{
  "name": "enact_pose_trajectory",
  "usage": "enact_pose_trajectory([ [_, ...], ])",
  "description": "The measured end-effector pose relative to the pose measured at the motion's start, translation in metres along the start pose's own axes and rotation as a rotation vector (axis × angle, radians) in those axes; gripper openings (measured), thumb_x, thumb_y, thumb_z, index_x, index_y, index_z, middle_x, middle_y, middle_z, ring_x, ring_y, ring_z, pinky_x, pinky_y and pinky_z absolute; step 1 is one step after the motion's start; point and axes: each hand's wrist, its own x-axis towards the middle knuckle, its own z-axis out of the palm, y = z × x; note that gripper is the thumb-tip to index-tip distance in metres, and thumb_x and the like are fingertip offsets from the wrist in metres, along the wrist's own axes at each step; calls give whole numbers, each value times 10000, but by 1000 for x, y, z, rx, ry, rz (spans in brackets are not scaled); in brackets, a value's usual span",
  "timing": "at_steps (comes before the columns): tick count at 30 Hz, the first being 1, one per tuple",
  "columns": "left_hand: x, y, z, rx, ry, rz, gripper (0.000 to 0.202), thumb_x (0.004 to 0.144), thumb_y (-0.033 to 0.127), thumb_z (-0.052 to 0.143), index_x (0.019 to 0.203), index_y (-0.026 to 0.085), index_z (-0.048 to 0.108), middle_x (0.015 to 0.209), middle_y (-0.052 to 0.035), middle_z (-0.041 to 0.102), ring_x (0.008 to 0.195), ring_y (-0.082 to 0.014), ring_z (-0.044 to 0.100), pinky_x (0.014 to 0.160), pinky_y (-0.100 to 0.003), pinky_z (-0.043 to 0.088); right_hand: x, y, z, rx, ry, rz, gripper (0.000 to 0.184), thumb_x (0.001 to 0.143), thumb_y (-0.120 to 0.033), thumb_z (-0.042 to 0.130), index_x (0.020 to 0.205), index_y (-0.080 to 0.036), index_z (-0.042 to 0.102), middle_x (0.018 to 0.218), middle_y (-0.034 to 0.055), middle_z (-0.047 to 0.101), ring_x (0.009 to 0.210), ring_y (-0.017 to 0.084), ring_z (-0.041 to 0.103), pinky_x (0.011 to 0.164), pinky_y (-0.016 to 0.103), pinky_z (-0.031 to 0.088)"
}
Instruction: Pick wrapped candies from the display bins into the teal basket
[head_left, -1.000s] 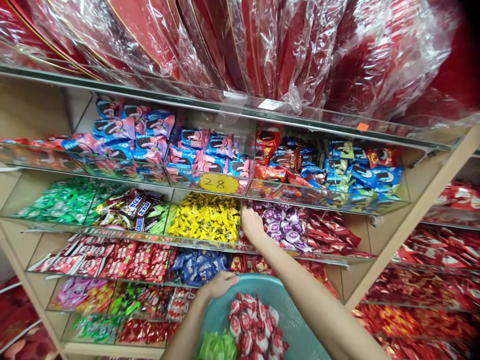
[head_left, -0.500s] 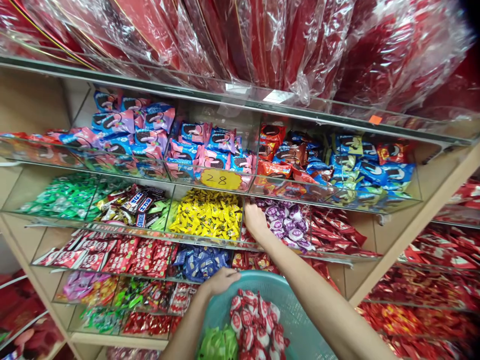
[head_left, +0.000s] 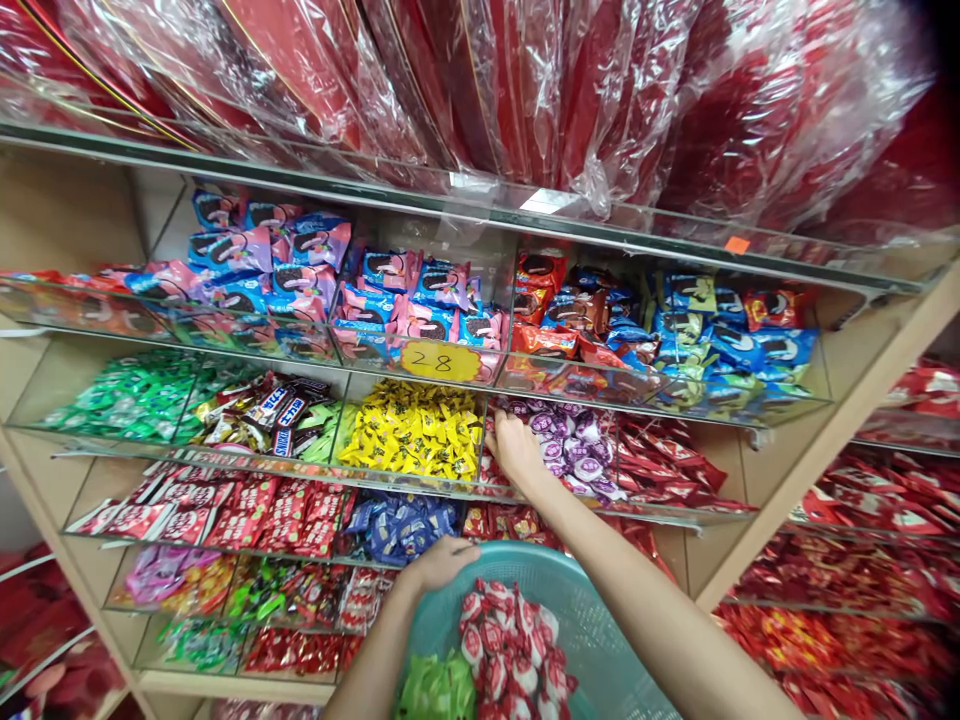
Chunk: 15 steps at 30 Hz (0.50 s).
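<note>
My left hand (head_left: 441, 562) is closed over the rim of a teal plastic basket (head_left: 607, 610). Inside the basket lie red-and-white wrapped candies (head_left: 514, 655) and green wrapped candies (head_left: 437, 688). My right hand (head_left: 516, 445) reaches into a shelf compartment at the left side of purple-and-white wrapped candies (head_left: 574, 445). Its fingers look curled, but the tips and anything in them are hidden. Just left of it, behind a clear divider, sits a heap of yellow wrapped candies (head_left: 412, 430).
A glass shelf edge (head_left: 420, 375) with a yellow price tag (head_left: 441, 361) runs just above my right hand. Blue-and-pink cookie packs (head_left: 427, 315) fill the shelf above. Blue wrapped candies (head_left: 405, 527) lie below. Plastic-wrapped red items (head_left: 465, 80) stand on top.
My right hand has shifted slightly down within the compartment, its fingers a bit more curled. The view has moved slightly. My left hand and the basket stay as they were.
</note>
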Motion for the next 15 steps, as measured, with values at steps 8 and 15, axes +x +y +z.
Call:
enact_pose_trajectory([
  [8,0,3,-1,39,1,2,446,753,539,382,605,142,524,568,50,399,583,-85,334,543,-198,285,-33,12,-13,84,72,-40,203,836,-286,375,930,-136,474,860,100,583,748,172,583,614,236,373],
  [15,1,1,-2,-15,-35,-7,445,755,548,395,681,140,557,609,44,455,585,-86,362,568,-201,307,-115,42,0,400,125,-92,258,833,-354,359,979,-190,495,834,50,608,688,150,576,611,227,381],
])
